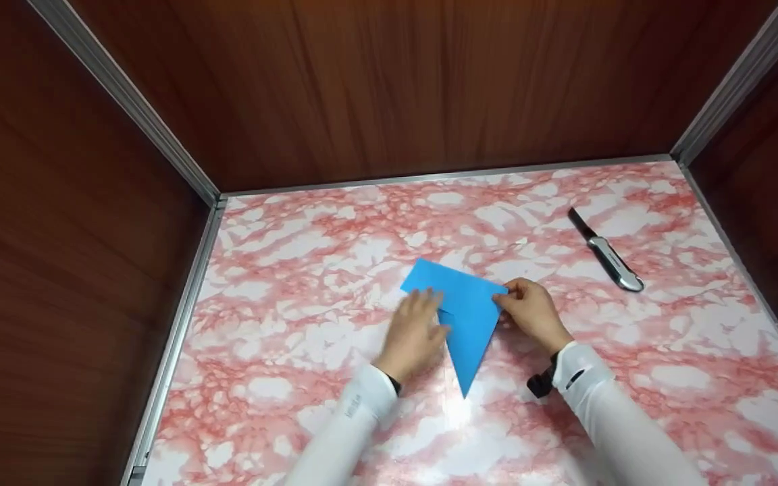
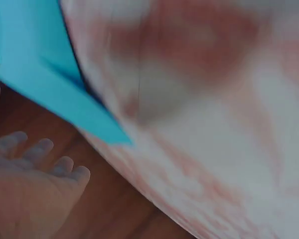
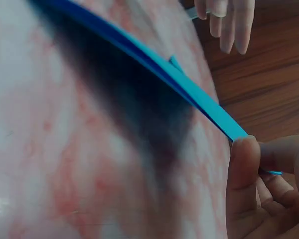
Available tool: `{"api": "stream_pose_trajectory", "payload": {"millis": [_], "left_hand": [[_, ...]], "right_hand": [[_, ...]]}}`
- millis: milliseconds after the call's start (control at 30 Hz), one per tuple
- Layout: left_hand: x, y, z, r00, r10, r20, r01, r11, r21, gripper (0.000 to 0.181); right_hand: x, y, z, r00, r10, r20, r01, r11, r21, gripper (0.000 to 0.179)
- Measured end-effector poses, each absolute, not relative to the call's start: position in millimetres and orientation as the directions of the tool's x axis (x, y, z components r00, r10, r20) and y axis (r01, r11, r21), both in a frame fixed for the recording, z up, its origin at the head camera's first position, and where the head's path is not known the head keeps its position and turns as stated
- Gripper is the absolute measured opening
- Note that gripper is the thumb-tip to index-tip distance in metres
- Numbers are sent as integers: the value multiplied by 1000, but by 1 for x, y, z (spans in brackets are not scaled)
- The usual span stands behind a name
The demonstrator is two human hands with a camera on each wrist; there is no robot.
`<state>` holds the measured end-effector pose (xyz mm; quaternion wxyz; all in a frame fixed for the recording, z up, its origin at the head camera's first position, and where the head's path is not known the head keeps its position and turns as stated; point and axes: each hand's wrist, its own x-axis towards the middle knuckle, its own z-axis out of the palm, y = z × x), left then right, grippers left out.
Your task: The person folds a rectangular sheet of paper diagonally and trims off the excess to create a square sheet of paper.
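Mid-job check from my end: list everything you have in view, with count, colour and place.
Folded blue paper piece: one, blue, mid-table between both grips
Black-bladed knife-like tool with a silver-and-black handle: one, black and silver, far right of the table
Red-and-white marbled tabletop: one, red and white, under the paper and the tool
Wood-grain panels: three, dark brown, far, left and right sides
Metal strips: several, silver-grey, along table edges and panel corners
Sleeves: two, white, one per forearm
Left grip: one, bare hand, at the paper's left side; contact unclear
Right grip: one, bare hand, pinching the paper's right corner
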<state>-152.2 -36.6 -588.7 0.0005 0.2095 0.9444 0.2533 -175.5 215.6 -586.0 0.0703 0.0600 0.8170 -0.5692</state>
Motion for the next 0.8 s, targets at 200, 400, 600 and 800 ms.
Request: {"api": "stream_pose_trajectory", "payload": {"millis": [200, 400, 600, 800], "left_hand": [[-123, -2, -614, -853, 518, -69, 496, 844, 207, 69], [-115, 5, -623, -852, 511, -112, 495, 857, 142, 66], [-115, 5, -624, -842, 530, -100, 513, 845, 153, 63], [-117, 5, -625, -846, 527, -86, 515, 848, 130, 63]], "right_hand": [[-172, 215, -600, -994, 51, -93, 106, 549, -829, 31], [-165, 219, -609, -1000, -3, 9, -8, 744, -668, 36], [-161, 220, -614, -960, -184, 210, -258, 873, -414, 43], [-152, 218, -615, -856, -499, 133, -516, 810, -278, 51]]}}
